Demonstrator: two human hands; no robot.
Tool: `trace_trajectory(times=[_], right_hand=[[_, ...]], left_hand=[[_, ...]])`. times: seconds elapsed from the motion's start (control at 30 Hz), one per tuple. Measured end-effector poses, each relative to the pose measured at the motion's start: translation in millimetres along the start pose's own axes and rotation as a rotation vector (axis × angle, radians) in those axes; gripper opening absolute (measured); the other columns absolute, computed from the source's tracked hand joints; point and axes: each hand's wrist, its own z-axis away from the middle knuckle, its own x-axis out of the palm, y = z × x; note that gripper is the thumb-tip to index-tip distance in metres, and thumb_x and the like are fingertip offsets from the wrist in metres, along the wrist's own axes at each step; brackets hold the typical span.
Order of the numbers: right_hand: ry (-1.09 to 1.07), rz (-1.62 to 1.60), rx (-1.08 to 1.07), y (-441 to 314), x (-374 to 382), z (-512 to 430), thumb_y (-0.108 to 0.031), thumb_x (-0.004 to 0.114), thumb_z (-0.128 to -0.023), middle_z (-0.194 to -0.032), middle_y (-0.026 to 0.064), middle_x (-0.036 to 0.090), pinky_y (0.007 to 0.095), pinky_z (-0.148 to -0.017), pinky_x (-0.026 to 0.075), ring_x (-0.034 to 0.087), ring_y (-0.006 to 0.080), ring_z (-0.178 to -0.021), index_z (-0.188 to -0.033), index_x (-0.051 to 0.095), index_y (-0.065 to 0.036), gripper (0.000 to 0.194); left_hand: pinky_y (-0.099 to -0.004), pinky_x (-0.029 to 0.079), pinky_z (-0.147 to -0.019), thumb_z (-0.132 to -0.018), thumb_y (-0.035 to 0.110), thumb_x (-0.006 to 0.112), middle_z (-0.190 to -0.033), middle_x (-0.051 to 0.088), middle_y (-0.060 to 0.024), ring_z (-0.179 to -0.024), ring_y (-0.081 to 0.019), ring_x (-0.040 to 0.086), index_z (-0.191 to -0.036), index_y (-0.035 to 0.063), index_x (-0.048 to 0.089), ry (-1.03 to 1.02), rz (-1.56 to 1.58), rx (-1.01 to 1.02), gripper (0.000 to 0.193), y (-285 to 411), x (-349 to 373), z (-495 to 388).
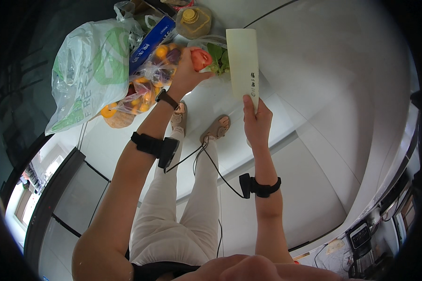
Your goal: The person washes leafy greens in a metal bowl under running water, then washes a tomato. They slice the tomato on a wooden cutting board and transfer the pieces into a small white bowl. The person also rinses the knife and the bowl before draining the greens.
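Observation:
My left hand (188,73) is closed around a cut tomato (201,59), its red inner face turned to the right. In my right hand (258,121) is a broad, pale kitchen knife (242,59), held by the handle with the blade pointing away from me. Dark writing marks the blade near my thumb. Green leaves (218,58) show between the tomato and the blade, in what looks like a clear bowl or bag. The blade hides part of them. Tomato and knife are apart.
Clear bags of orange and dark fruit (140,95) lie left of my left hand. Behind them are a blue carton (153,44) and a white-green plastic bag (91,66). A large yellow-capped bottle (194,23) stands at the far side. Cables (218,167) hang between my forearms.

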Motion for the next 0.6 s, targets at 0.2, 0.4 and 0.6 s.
trace_trajectory(times=[0.2, 0.4, 0.6], right_hand=[[-0.031, 0.001, 0.054, -4, -9, 16, -0.030, 0.057, -0.103, -0.059, 0.0040, 0.049, 0.0292, -0.050, 0.039, 0.041, 0.0094, -0.052, -0.100, 0.066, 0.005, 0.036], [-0.005, -0.016, -0.122, -44, -26, 84, -0.023, 0.059, -0.101, -0.062, 0.0105, 0.056, 0.0320, -0.052, 0.042, 0.046, 0.0160, -0.053, -0.099, 0.067, 0.002, 0.026], [0.072, -0.249, -0.332, -140, -70, 237, -0.007, 0.061, -0.095, -0.077, 0.0169, 0.065, 0.0375, -0.060, 0.048, 0.062, 0.0266, -0.063, -0.099, 0.067, 0.000, 0.010]], left_hand=[[-0.0357, 0.049, -0.095, -0.074, 0.016, 0.087, -0.121, 0.054, -0.0151, -0.112, -0.0249, 0.056, -0.127, 0.0045, 0.042, 0.145, 0.192, 0.014, 0.070, -20, 5, -2], [-0.0298, 0.051, -0.088, -0.081, 0.020, 0.084, -0.120, 0.056, -0.0098, -0.107, -0.0199, 0.058, -0.130, 0.0053, 0.042, 0.251, 0.207, -0.097, 0.066, 19, -33, 24], [-0.0328, 0.050, -0.092, -0.090, 0.015, 0.076, -0.126, 0.056, -0.0087, -0.109, -0.0195, 0.057, -0.135, 0.0076, 0.045, 0.208, 0.379, -0.062, 0.055, 148, -128, 89]])
